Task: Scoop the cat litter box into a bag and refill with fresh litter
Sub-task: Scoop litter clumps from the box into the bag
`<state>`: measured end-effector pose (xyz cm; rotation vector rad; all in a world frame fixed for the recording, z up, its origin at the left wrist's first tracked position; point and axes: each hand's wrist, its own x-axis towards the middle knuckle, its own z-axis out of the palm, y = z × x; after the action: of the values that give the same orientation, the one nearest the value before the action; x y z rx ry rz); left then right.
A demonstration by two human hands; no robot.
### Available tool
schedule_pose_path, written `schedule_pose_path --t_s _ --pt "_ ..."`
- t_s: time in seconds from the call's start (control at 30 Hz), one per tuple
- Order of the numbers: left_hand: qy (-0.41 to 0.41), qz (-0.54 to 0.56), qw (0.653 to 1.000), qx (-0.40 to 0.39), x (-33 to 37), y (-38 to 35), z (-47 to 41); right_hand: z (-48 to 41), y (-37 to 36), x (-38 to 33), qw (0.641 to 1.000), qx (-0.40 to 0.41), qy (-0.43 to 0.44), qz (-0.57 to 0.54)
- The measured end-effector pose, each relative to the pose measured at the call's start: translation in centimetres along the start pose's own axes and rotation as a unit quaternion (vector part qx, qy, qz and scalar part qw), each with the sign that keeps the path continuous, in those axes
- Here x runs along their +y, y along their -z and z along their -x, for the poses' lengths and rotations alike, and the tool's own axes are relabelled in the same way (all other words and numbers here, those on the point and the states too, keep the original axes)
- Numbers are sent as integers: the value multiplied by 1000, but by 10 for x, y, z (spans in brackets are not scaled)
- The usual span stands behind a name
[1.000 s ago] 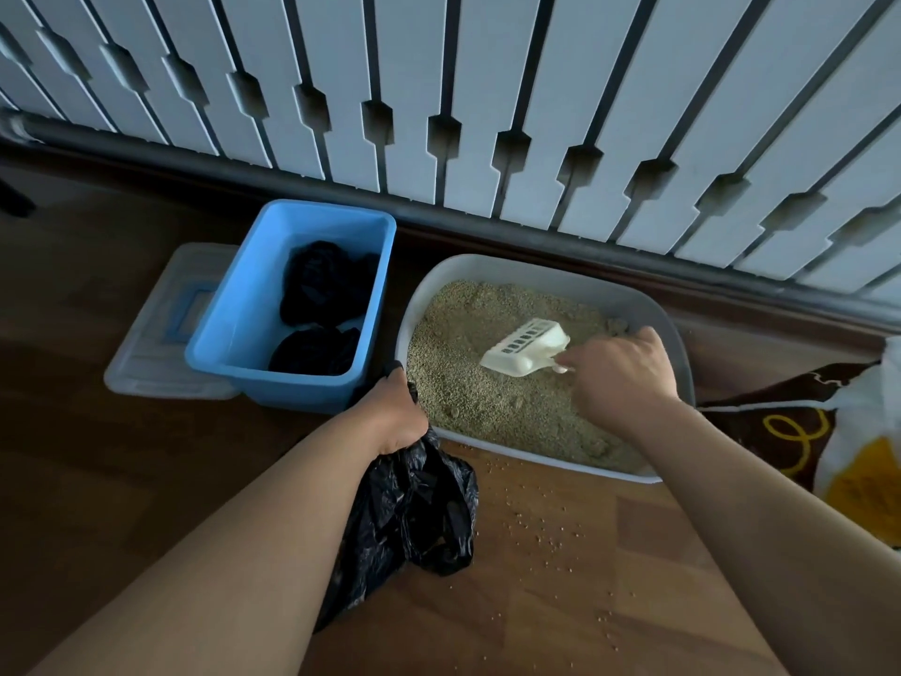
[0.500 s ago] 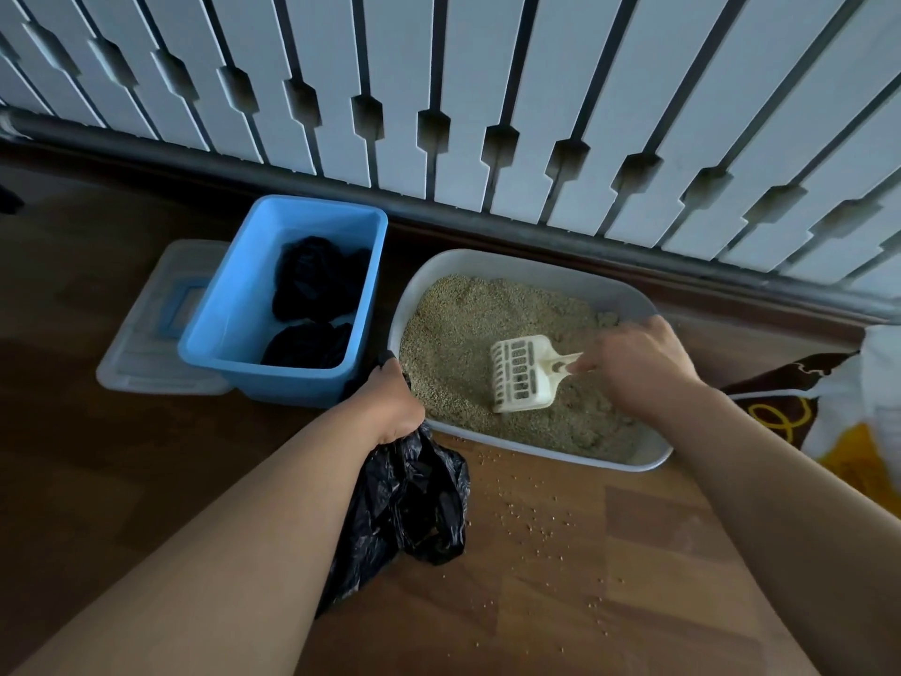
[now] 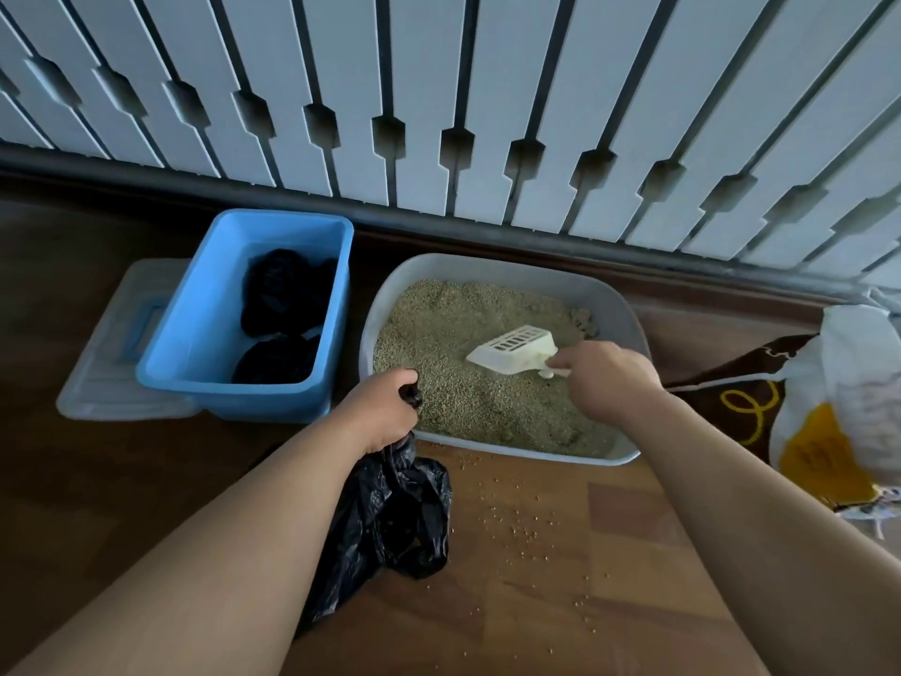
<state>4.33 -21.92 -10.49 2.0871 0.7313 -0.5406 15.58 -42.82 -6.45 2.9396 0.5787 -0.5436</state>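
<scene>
While the litter box [image 3: 507, 268] sits by the white railing [image 3: 439, 114], the black bag [image 3: 390, 519] hangs crumpled at its near-left corner. Left hand [image 3: 380, 417]: fingers curled tight round the bag's neck. White scoop [image 3: 512, 351] rides over the litter [image 3: 453, 324], long axis pointing left. Right hand [image 3: 609, 378] grips its handle. The bag lies left of the scoop; its mouth looks bunched, probably needs opening.

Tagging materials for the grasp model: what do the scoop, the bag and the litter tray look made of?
Scoop: rigid cream plastic, matte, going by the moulded slots.
Bag: thin black plastic film; it crumples and shows glossy creases.
Litter tray: probably hard pale grey plastic, with smooth walls and a rounded rim.
</scene>
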Motion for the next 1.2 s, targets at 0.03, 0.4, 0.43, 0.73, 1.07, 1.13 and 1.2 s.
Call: schedule_pose_path --t_s 0.03,0.4,0.43,0.73,1.07,1.13,1.2 --pt "-3 -1 1000 -2 0 1 -1 3 5 3 1000 -3 1 12" --pt "-12 21 1000 -7 -3 -6 -16 -41 -4 -4 997 57 -48 -17" --pt "-13 24 1000 -3 -3 -7 -17 -42 -9 -4 997 49 -55 -21" --pt "-26 20 999 14 3 -13 -26 -16 -16 17 994 91 -52 15" --pt "-28 -1 1000 13 4 -18 -24 -37 -16 23 993 10 -92 80" --pt "-25 -4 1000 10 5 -18 -24 -32 -17 25 993 7 -108 42" --pt "-23 -15 1000 5 6 -18 -23 -26 -15 29 992 3 -124 -1"
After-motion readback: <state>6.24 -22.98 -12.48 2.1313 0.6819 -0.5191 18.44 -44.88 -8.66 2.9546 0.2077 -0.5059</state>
